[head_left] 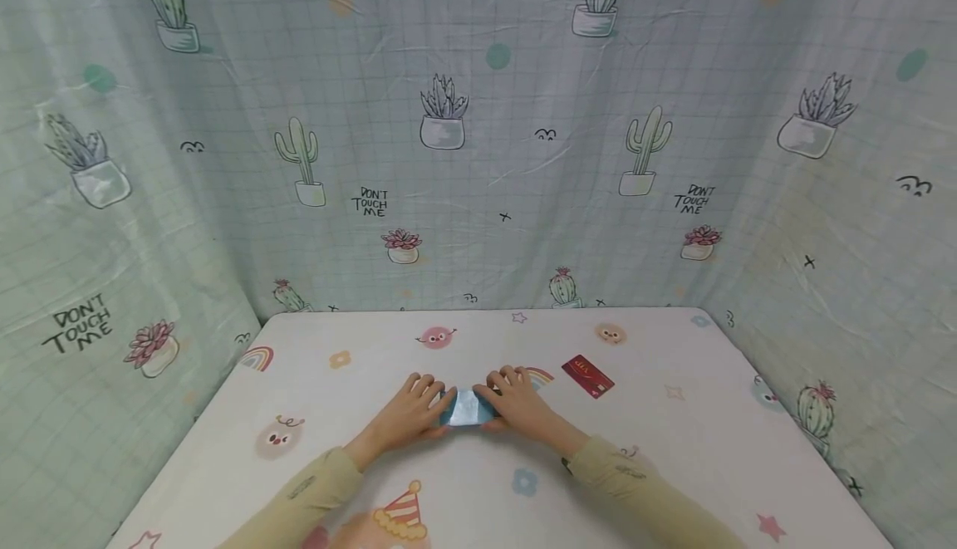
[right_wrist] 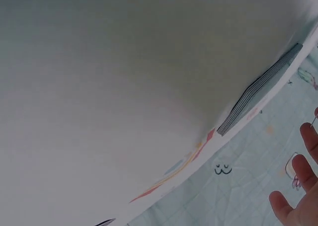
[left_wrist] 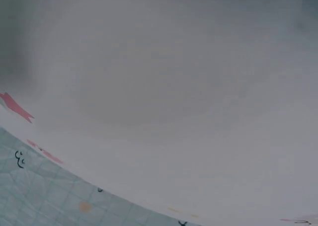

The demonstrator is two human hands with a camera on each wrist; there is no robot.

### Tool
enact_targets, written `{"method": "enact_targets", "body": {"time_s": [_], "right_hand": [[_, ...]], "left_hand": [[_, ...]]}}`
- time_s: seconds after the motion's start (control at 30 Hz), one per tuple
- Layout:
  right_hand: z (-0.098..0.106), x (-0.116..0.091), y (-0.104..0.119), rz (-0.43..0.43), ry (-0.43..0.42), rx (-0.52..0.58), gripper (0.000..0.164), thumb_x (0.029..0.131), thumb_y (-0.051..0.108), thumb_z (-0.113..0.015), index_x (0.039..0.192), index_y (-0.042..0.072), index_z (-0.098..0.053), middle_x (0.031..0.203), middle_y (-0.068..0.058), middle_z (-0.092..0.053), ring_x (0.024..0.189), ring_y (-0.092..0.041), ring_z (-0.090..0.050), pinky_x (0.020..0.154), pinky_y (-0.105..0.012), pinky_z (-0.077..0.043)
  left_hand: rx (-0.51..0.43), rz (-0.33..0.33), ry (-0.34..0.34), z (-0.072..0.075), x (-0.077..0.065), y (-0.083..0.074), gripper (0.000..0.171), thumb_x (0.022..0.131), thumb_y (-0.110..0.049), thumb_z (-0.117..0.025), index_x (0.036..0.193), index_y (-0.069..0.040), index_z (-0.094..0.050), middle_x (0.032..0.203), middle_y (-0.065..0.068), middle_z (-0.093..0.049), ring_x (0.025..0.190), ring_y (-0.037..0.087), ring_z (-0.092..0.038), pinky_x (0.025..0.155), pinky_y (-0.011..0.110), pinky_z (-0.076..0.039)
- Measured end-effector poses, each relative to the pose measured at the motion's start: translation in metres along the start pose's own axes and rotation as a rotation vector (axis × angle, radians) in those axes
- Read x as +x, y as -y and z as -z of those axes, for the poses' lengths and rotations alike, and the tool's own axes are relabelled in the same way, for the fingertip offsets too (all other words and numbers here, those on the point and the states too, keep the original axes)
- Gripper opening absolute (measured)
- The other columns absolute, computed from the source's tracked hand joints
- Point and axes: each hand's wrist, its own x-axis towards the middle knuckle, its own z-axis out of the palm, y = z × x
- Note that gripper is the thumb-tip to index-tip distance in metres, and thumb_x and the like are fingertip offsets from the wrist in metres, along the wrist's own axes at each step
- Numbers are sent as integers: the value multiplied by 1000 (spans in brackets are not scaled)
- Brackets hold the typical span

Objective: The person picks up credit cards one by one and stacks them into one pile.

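A small, shiny light-blue flat piece (head_left: 467, 409) lies between both hands near the middle of the table in the head view. My left hand (head_left: 414, 406) grips its left end, fingers bent over the far side and thumb at the near edge. Its right end is held the same way by my right hand (head_left: 519, 404); both ends are partly covered by the fingers. What kind of thing it is, I cannot tell. In the right wrist view, fingertips of the right hand (right_wrist: 303, 186) show at the lower right. The left wrist view shows neither the left hand nor the piece.
A red VIP card (head_left: 588, 376) lies on the table beyond and right of the right hand. The white table (head_left: 635, 416) carries printed stars, flowers and faces. Cactus-print curtains (head_left: 478, 175) enclose its back and sides. A dark-striped flat shape (right_wrist: 258, 89) shows in the right wrist view.
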Motion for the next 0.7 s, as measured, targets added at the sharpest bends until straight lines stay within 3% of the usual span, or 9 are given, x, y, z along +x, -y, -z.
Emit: {"method": "enact_targets", "body": {"time_s": [0.1, 0.33, 0.5, 0.7], "right_hand": [[-1, -3, -2, 7, -26, 10, 58, 74, 58, -57, 117, 20, -51, 101, -1, -49, 94, -19, -39, 81, -40, -36], [3, -8, -6, -26, 61, 4, 60, 75, 56, -59, 123, 22, -49, 108, 0, -50, 97, -19, -41, 84, -40, -37], [2, -12, -12, -2, 37, -17, 60, 74, 53, -62, 123, 19, -50, 106, -1, -52, 95, -19, -43, 83, -40, -39], [1, -13, -16, -5, 75, -47, 60, 76, 53, -60, 124, 18, -49, 108, 0, -53, 96, -19, -43, 83, -39, -37]], "left_hand": [[-15, 8, 1, -2, 3, -2, 53, 79, -55, -51, 113, -13, -55, 96, 4, -57, 89, 21, -49, 79, 39, -41], [-26, 0, 26, -2, 9, -5, 49, 80, -52, -53, 112, -15, -55, 99, 3, -57, 93, 21, -50, 81, 39, -42], [-36, -21, 7, -4, 12, -4, 46, 80, -50, -55, 111, -16, -55, 101, 4, -56, 93, 21, -50, 81, 39, -42], [-34, -38, 39, -7, 15, -4, 45, 82, -47, -54, 113, -15, -54, 103, 5, -54, 94, 21, -50, 82, 39, -42]]}}
